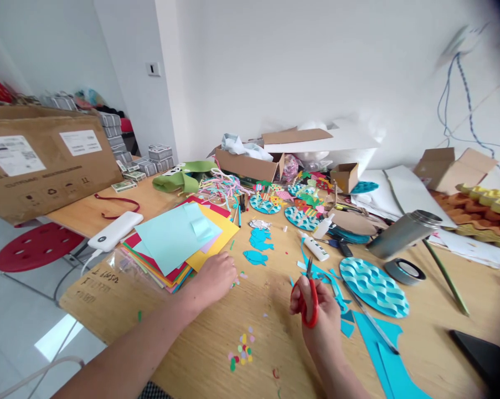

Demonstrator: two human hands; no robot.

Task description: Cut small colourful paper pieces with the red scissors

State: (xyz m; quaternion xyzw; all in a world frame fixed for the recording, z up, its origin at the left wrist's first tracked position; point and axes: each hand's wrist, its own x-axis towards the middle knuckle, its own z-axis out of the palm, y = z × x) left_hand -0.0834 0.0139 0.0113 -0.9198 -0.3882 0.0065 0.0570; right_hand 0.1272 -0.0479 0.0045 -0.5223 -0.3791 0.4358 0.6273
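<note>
My right hand (322, 310) holds red-handled scissors (310, 299) upright, fingers through the loops, blades pointing away. Blue paper scraps (335, 285) lie just beyond and beside it. My left hand (218, 274) rests on the table with its fingers curled in; whether anything is inside is hidden. Small coloured paper dots (242, 275) lie by its fingertips, and more dots (243, 350) are scattered nearer me. Several blue paper fish (256, 257) lie beyond the left hand, beside a stack of coloured paper (173, 235).
At right are a wavy blue paper oval (374, 287), a tape roll (405, 271), a steel flask (405, 233) and blue sheets (385, 354). A glue bottle (315, 246) lies mid-table. A power bank (114, 230) sits left, near a large carton (50, 160).
</note>
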